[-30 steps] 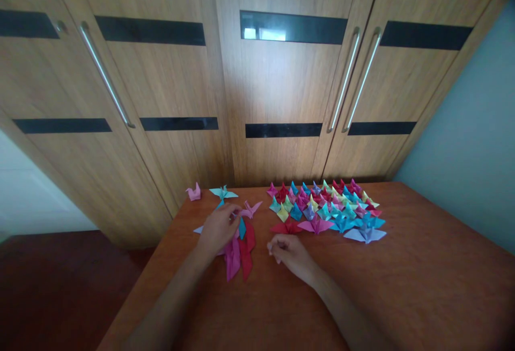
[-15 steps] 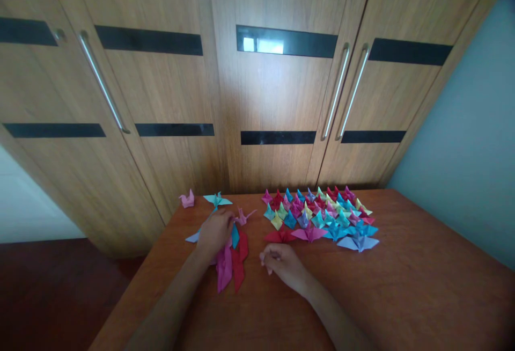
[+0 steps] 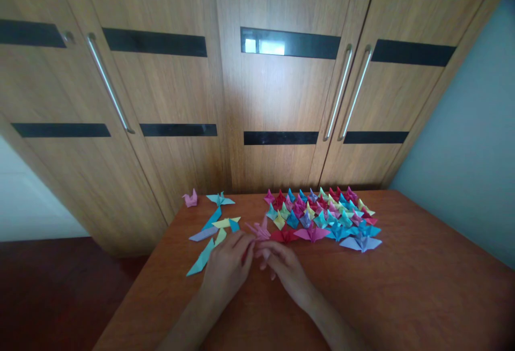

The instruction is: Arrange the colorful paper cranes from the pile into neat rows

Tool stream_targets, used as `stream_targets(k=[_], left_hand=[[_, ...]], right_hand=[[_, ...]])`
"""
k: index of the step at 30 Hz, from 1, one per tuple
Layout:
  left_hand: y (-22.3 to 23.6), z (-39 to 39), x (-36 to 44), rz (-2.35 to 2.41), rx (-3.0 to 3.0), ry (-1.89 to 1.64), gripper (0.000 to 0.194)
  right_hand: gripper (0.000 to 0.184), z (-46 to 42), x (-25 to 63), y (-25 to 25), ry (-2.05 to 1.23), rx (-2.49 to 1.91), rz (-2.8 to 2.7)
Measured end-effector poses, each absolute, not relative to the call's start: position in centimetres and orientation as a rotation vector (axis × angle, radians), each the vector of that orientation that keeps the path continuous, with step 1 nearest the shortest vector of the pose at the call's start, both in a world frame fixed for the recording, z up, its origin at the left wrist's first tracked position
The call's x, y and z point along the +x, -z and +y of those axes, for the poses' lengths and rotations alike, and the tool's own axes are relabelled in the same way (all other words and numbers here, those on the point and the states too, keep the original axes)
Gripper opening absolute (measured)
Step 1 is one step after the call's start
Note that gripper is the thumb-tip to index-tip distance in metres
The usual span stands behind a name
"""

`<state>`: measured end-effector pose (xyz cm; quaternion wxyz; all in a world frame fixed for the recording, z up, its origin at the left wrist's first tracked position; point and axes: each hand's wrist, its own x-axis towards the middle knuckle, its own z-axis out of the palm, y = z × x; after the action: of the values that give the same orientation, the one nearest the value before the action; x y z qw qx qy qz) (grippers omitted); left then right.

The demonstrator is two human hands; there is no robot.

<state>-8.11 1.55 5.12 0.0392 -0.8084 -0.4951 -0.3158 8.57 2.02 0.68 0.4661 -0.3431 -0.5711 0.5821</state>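
Observation:
A pink origami crane is held between my two hands near the middle of the table. My left hand has its fingers closed at the crane's lower side. From the right, my right hand meets it with curled fingers, pinching at the same spot; the exact grip is partly hidden. Left of my left hand lie flat folded papers: a teal piece, a lavender piece, a blue piece and a yellow piece. Just behind my right hand sits a red crane.
Rows of many coloured cranes cover the table's back right part. At the back left stand a small pink crane and a light teal crane. A wooden wardrobe rises behind the brown table.
My left hand has come right and nearer with the pink crane, meeting my right hand. The blue and yellow papers now show; the magenta and red ones are covered. The view shifted slightly.

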Motion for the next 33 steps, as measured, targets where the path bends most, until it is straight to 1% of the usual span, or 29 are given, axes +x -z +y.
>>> stream_targets(k=[4, 11, 13, 15, 16, 19, 20, 23, 26, 27, 30, 33], left_hand=[[-4.4, 0.7, -7.3, -1.372, -2.527, 1.014, 0.019], [-4.1, 0.2, -6.1, -1.309, -2.567, 0.909, 0.021], [-4.4, -0.1, -6.0, -1.293, -2.611, 0.905, 0.019], [-4.7, -0.3, -6.3, -1.259, -2.65, 0.934, 0.011], [-4.9, -0.3, -6.5, -1.258, -2.647, 0.964, 0.011], [-5.1, 0.1, -7.6, -1.376, -2.521, 1.102, 0.025], [-5.2, 0.3, -8.0, -1.44, -2.466, 1.143, 0.025], [-5.4, 0.8, -8.7, -1.534, -2.423, 1.224, 0.013], [-5.6, 1.0, -8.6, -1.543, -2.515, 1.307, 0.024], [-5.6, 1.0, -8.5, -1.568, -2.556, 1.333, 0.022], [-5.7, 1.3, -8.1, -1.73, -2.701, 1.418, 0.01], [-5.6, 1.7, -8.2, -1.954, -2.794, 1.684, 0.012]], right_hand=[[0.032, 2.1, 8.6, -0.7, -1.461, -0.785, -1.313], [0.026, 2.2, 8.7, -0.4, -1.496, -0.827, -1.168], [0.026, 2.2, 8.7, -0.5, -1.466, -0.857, -1.147], [0.028, 2.2, 8.7, -0.6, -1.418, -0.907, -1.156], [0.029, 2.3, 8.7, -0.7, -1.399, -0.929, -1.176], [0.032, 2.2, 8.7, -0.9, -1.393, -0.963, -1.266], [0.032, 2.2, 8.7, -0.9, -1.396, -0.972, -1.295], [0.029, 2.2, 8.7, -1.0, -1.386, -0.991, -1.37], [0.028, 2.1, 8.6, -1.0, -1.381, -0.964, -1.415], [0.028, 2.0, 8.6, -1.0, -1.381, -0.95, -1.426], [0.031, 1.9, 8.8, -1.1, -1.372, -0.941, -1.453], [0.035, 1.9, 9.1, -1.3, -1.367, -0.956, -1.417]])
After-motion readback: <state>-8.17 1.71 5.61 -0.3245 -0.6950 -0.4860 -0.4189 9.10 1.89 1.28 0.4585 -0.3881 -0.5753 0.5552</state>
